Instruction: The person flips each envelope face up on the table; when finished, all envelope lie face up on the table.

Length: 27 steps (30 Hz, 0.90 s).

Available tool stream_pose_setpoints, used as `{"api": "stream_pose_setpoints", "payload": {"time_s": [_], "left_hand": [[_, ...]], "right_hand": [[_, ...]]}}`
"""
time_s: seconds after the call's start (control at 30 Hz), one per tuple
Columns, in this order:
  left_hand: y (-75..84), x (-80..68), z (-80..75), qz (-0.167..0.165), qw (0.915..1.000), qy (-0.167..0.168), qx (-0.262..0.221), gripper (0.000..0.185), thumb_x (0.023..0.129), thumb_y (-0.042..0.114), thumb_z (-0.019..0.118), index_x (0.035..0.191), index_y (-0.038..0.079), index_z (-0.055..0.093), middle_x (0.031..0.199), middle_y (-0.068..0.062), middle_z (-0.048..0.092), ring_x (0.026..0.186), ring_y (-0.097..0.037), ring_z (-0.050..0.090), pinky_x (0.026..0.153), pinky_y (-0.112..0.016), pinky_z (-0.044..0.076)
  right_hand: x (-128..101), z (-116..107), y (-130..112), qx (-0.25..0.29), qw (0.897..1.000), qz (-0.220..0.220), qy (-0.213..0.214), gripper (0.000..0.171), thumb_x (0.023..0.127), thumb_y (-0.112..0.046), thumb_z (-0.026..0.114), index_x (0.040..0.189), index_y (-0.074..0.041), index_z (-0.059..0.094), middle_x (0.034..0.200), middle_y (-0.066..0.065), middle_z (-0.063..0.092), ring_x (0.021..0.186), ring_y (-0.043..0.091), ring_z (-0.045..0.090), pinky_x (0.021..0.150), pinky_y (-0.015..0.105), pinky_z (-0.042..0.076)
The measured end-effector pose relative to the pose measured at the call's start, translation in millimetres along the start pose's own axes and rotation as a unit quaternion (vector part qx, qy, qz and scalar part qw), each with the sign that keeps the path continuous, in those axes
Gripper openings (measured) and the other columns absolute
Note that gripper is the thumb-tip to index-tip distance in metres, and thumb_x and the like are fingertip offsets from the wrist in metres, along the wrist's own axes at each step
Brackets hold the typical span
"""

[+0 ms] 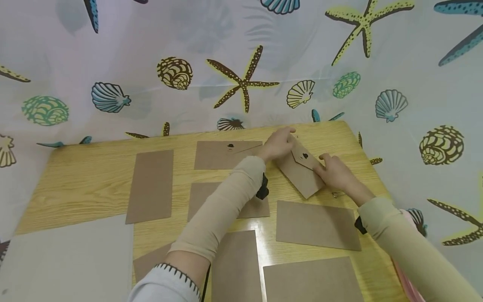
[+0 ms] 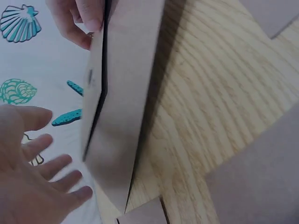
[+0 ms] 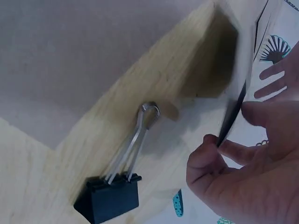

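A brown paper envelope (image 1: 303, 178) with a pointed flap (image 1: 310, 159) and a small dark hat print is tilted up off the wooden table at the back right. My right hand (image 1: 336, 173) pinches its right end between thumb and fingers, seen closely in the right wrist view. At the far left end is my left hand (image 1: 278, 144); in the left wrist view its fingers (image 2: 56, 172) are spread beside the envelope (image 2: 124, 88). A black binder clip (image 3: 112, 198) with silver handles lies on the table under my right hand.
Another brown envelope (image 1: 211, 155) with a hat print lies left of my left hand. Several plain brown pieces (image 1: 317, 224) are spread over the wooden table (image 1: 90, 180). A pale sheet (image 1: 68, 260) covers the front left. A shell-patterned cloth (image 1: 143, 50) hangs behind.
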<state>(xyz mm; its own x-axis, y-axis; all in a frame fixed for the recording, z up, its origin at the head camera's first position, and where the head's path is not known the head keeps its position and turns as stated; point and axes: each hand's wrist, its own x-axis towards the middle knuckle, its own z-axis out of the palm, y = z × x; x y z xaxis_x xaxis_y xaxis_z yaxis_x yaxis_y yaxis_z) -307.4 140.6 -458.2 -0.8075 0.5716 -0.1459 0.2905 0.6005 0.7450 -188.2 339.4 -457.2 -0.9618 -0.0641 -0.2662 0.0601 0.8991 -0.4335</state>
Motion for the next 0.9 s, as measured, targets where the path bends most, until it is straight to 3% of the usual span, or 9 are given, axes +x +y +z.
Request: {"api": "stream_pose_setpoints", "payload": {"time_s": [0.07, 0.2, 0.43, 0.57, 0.63, 0.73, 0.87, 0.9], "left_hand": [[-1.5, -1.0, 2.7, -0.011, 0.9988, -0.016, 0.046, 0.051, 0.109, 0.014, 0.044, 0.16, 0.01, 0.042, 0.164, -0.01, 0.047, 0.152, -0.028, 0.044, 0.123, -0.039, 0.042], [-7.0, -3.4, 7.6, -0.022, 0.9945, -0.037, 0.095, 0.051, 0.107, 0.014, 0.048, 0.158, 0.01, 0.045, 0.161, -0.014, 0.049, 0.148, -0.034, 0.048, 0.118, -0.043, 0.045], [-24.0, 10.1, 20.8, -0.033, 0.993, -0.053, 0.1, 0.049, 0.109, 0.016, 0.047, 0.157, 0.013, 0.043, 0.163, -0.013, 0.045, 0.152, -0.032, 0.044, 0.123, -0.041, 0.041], [-19.2, 3.0, 20.7, -0.017, 0.9958, -0.034, 0.083, 0.051, 0.108, 0.014, 0.049, 0.158, 0.009, 0.041, 0.162, -0.016, 0.046, 0.152, -0.031, 0.044, 0.125, -0.042, 0.039], [-9.4, -8.3, 16.9, -0.01, 0.9987, -0.016, 0.048, 0.051, 0.109, 0.015, 0.05, 0.158, 0.007, 0.04, 0.159, -0.016, 0.049, 0.145, -0.03, 0.051, 0.119, -0.042, 0.045], [10.5, -38.6, 5.0, -0.014, 0.9986, -0.009, -0.051, 0.055, 0.11, 0.024, 0.052, 0.16, 0.008, 0.035, 0.16, -0.017, 0.046, 0.142, -0.031, 0.053, 0.114, -0.046, 0.049], [33.3, -93.4, -5.9, -0.052, 0.981, -0.042, -0.182, 0.066, 0.11, 0.033, 0.051, 0.163, 0.007, 0.022, 0.166, -0.022, 0.034, 0.152, -0.038, 0.041, 0.121, -0.053, 0.043], [35.9, -106.4, -4.9, -0.068, 0.9759, -0.051, -0.201, 0.068, 0.109, 0.034, 0.051, 0.164, 0.007, 0.02, 0.166, -0.023, 0.034, 0.142, -0.036, 0.05, 0.117, -0.05, 0.046]], "right_hand": [[-1.4, 3.8, 1.5, -0.007, 1.0, 0.011, -0.002, 0.068, 0.111, -0.039, 0.049, 0.156, 0.01, 0.034, 0.145, 0.042, 0.046, 0.125, 0.053, 0.058, 0.103, 0.064, 0.051], [-3.4, 11.3, 5.1, -0.021, 1.0, 0.023, -0.002, 0.075, 0.107, -0.046, 0.055, 0.158, 0.006, 0.035, 0.144, 0.04, 0.041, 0.12, 0.053, 0.056, 0.096, 0.062, 0.052], [-6.3, 21.7, 12.7, -0.076, 0.997, 0.018, 0.013, 0.062, 0.107, -0.043, 0.057, 0.15, 0.001, 0.048, 0.141, 0.035, 0.042, 0.117, 0.053, 0.048, 0.084, 0.06, 0.052], [-16.4, 16.9, 12.2, -0.077, 0.997, 0.02, 0.021, 0.065, 0.107, -0.042, 0.057, 0.153, 0.001, 0.043, 0.145, 0.036, 0.04, 0.122, 0.055, 0.045, 0.088, 0.062, 0.052], [-26.2, 7.6, 10.2, -0.063, 0.997, 0.021, 0.026, 0.067, 0.107, -0.041, 0.058, 0.156, 0.001, 0.04, 0.146, 0.036, 0.04, 0.125, 0.055, 0.044, 0.089, 0.062, 0.051], [-45.3, -11.4, 5.5, -0.039, 0.999, 0.016, 0.032, 0.07, 0.107, -0.038, 0.059, 0.159, 0.002, 0.036, 0.146, 0.038, 0.041, 0.121, 0.053, 0.049, 0.085, 0.059, 0.051], [-74.6, -29.5, 1.9, -0.021, 1.0, 0.013, 0.007, 0.076, 0.107, -0.04, 0.058, 0.161, 0.004, 0.029, 0.146, 0.041, 0.042, 0.119, 0.052, 0.055, 0.087, 0.06, 0.053], [-82.1, -31.1, 2.2, -0.017, 1.0, 0.013, -0.006, 0.079, 0.107, -0.041, 0.058, 0.161, 0.006, 0.026, 0.148, 0.043, 0.042, 0.123, 0.054, 0.055, 0.091, 0.063, 0.053]]}}
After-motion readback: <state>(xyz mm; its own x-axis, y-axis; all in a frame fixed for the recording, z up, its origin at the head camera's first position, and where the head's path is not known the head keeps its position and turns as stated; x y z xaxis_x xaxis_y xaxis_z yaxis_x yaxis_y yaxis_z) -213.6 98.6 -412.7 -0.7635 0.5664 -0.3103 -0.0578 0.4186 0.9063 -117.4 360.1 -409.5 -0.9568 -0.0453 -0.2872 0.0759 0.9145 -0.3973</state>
